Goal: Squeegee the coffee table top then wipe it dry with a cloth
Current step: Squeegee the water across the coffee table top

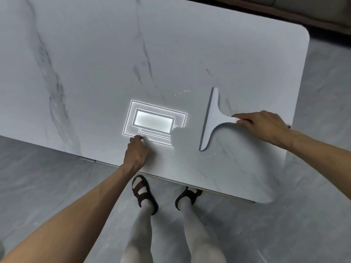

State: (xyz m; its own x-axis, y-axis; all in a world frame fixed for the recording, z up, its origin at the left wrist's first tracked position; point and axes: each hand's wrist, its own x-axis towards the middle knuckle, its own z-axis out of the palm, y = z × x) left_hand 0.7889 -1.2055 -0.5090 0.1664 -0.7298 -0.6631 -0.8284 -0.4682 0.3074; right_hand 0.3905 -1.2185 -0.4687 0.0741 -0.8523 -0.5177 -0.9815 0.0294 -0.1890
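Observation:
A pale grey T-shaped squeegee (210, 118) lies flat on the white marble coffee table top (95, 73), its blade running near to far. My right hand (264, 128) grips the squeegee's handle from the right side. My left hand (137, 150) rests on the table near its front edge, fingertips pressed down with nothing in it. No cloth is in view.
A bright reflection of a ceiling lamp (153, 122) glares on the table between my hands. The table's rounded right corner (302, 33) is near the squeegee. My feet in dark sandals (144, 192) stand on the grey floor by the front edge.

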